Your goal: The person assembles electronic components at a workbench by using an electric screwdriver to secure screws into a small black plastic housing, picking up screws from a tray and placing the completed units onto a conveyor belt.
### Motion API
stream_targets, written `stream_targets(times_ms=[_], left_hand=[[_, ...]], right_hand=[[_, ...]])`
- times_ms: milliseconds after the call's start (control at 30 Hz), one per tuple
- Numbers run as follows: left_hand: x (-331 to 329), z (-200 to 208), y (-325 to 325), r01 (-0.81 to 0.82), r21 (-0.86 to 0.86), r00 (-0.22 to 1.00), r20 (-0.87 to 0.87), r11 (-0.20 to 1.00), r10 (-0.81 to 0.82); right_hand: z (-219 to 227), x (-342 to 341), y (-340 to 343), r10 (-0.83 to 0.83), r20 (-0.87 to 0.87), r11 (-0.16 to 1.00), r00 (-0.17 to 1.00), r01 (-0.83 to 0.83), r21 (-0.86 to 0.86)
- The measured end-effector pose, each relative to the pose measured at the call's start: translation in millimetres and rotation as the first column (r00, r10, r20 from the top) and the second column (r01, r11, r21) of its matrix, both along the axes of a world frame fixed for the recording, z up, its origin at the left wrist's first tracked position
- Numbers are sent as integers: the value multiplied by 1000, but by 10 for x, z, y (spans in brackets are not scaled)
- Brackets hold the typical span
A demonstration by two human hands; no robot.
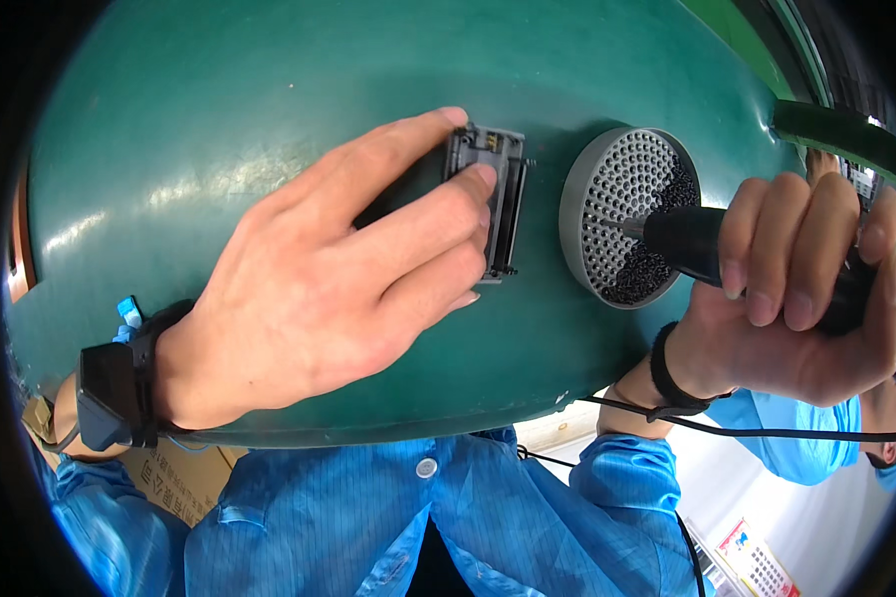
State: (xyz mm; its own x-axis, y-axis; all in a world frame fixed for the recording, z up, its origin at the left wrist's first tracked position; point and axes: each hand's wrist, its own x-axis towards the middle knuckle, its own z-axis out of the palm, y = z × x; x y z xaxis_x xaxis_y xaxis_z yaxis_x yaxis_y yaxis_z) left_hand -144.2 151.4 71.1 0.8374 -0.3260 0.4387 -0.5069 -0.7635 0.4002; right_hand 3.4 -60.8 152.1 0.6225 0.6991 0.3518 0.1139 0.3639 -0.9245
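My left hand (309, 279) is closed around a dark grey rectangular plastic part (502, 224) on the green table, with its fingertips along the part's top and near side. My thumb is mostly hidden beneath the hand. To the right, my right hand (786, 269) grips a black electric screwdriver (683, 239), fingers wrapped round its body. The screwdriver lies nearly level, its metal bit pointing left over a round grey tray (570, 214). That tray has a perforated plate, with small black screws (635, 282) heaped along its right side and bottom.
The green table (269, 90) has a curved-looking front edge close to my body. A black cable (767, 432) runs to the right below my right wrist. Cardboard (184, 483) shows under the table at left. Another person's blue sleeve (796, 438) appears at right.
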Motion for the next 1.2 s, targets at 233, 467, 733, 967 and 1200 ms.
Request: stream_targets(times_ms=[233,467,733,967,1200], left_hand=[[-51,-10,-130,0,-62,1000,0,998,0],[-40,-119,-207,-23,-74,994,108,997,31],[-58,-130,-201,-14,-27,996,88,1000,16],[-55,-168,-239,-37,-86,995,94,996,45],[-46,-191,-232,-37,-103,995,86,994,46]], right_hand=[[48,-47,15,-186,-54,980,981,190,67],[30,-55,-32,58,-98,975,993,-36,219],[-179,-258,282,-63,-88,977,994,80,198],[-251,-243,301,-24,-67,982,997,36,186],[-296,-235,332,1,-59,982,998,11,188]])
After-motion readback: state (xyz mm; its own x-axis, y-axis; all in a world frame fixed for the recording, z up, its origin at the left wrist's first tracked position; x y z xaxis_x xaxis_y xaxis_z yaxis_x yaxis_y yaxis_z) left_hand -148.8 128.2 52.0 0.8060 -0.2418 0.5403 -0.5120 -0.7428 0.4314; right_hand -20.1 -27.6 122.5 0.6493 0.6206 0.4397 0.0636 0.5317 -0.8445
